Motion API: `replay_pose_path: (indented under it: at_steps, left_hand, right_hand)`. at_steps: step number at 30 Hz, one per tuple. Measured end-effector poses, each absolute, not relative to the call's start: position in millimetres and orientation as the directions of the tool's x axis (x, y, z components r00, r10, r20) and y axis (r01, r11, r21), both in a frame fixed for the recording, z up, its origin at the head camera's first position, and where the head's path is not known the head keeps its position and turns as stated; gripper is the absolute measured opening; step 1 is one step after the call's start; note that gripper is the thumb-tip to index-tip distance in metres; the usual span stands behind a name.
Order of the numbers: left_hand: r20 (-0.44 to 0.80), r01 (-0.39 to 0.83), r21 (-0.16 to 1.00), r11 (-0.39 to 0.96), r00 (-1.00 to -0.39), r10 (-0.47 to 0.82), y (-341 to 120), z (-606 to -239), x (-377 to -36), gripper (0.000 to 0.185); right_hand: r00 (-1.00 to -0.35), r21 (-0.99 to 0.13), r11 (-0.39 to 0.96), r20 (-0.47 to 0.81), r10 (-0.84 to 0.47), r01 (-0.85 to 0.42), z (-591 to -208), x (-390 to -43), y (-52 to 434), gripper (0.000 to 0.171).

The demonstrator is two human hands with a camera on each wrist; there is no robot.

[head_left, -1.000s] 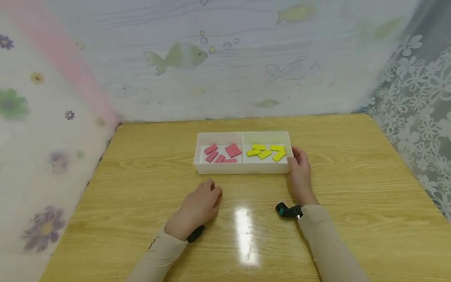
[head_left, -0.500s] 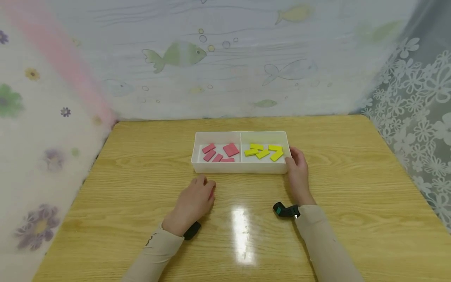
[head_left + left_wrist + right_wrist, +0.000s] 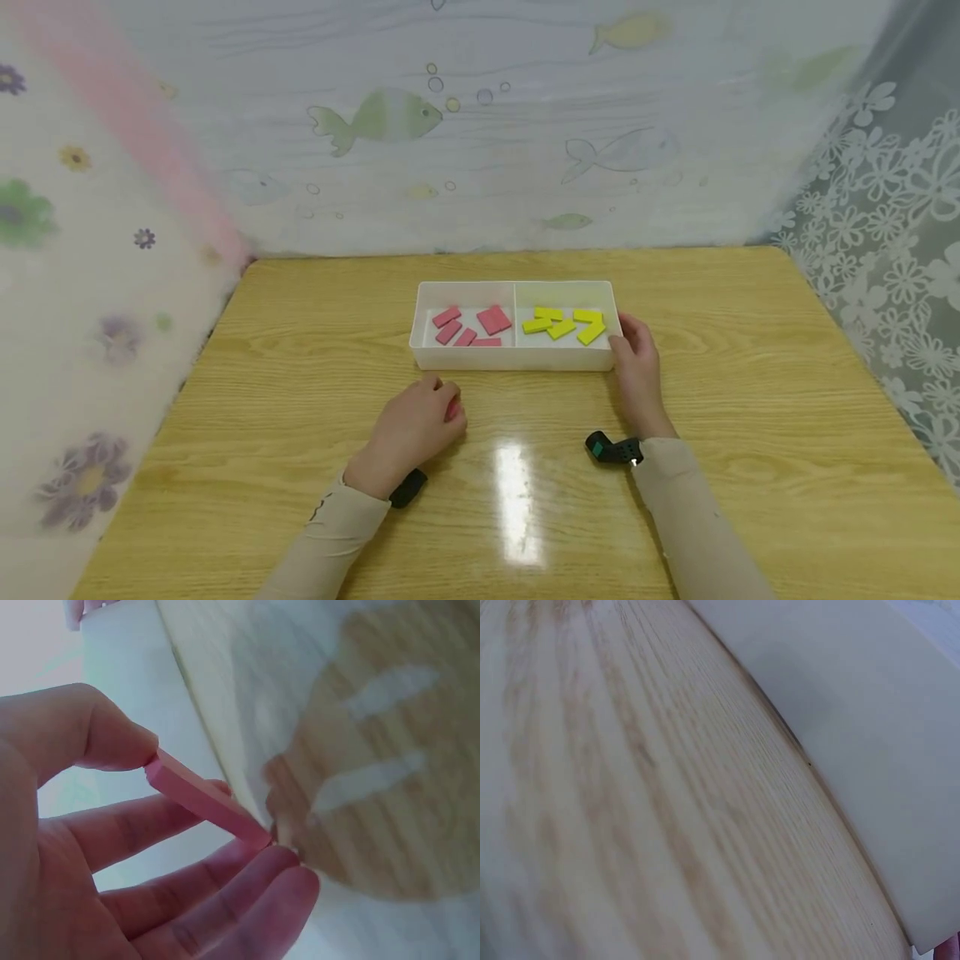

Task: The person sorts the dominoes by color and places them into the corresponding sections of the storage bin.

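A white two-part box (image 3: 517,358) stands on the wooden table. Its left compartment holds several flat pink blocks (image 3: 447,333), its right one several yellow blocks (image 3: 591,333). In front of the box, at its left end, my left hand (image 3: 411,429) pinches a pink block (image 3: 206,796), with the thumb on one end and the fingertips on the other in the left wrist view. My right hand (image 3: 639,367) grips the box's right front corner, thumb at the rim and fingers along the end wall. In the right wrist view the box wall (image 3: 855,735) shows, but that hand is almost out of sight.
The wooden table (image 3: 300,333) reaches back to a wall covering (image 3: 495,183) with fish drawings. A floral curtain (image 3: 900,250) hangs along the right side. Black wrist cameras (image 3: 611,448) sit on both wrists. Light reflects off the tabletop between the forearms.
My left hand has shifted slightly to the left and turned a little, so the pink block in its fingers now shows. The right hand stays at the box corner.
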State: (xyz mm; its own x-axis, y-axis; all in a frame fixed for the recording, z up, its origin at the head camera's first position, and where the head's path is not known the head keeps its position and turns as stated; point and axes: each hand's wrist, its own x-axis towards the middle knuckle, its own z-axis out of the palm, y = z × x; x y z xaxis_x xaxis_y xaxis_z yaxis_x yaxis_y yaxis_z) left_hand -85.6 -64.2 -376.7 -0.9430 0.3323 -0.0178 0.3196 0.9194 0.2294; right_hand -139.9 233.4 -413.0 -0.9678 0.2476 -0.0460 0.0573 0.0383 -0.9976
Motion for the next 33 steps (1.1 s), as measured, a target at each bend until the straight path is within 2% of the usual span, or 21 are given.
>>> replay_pose_path:
  at_steps: [6,9,15,33]
  left_hand:
    - [0.103,0.398,0.176,0.901,-0.917,0.385,-61,-376,-89,0.017]
    - [0.137,0.435,0.164,0.886,-0.899,0.416,-62,-374,-89,0.023]
    - [0.120,0.431,0.177,0.885,-0.902,0.415,-65,-369,-89,0.036]
    - [0.135,0.418,0.154,0.895,-0.907,0.400,-69,-369,-89,0.032]
  right_hand:
    - [-0.968,-0.998,0.050,-0.030,0.250,0.044,-412,-141,235,0.039]
    - [-0.967,-0.997,0.055,-0.036,0.251,0.051,-411,-140,237,0.040]
    - [-0.969,-0.997,0.051,-0.043,0.245,0.057,-411,-139,237,0.040]
    - [-0.966,-0.998,0.034,-0.050,0.253,0.061,-413,-140,232,0.040]
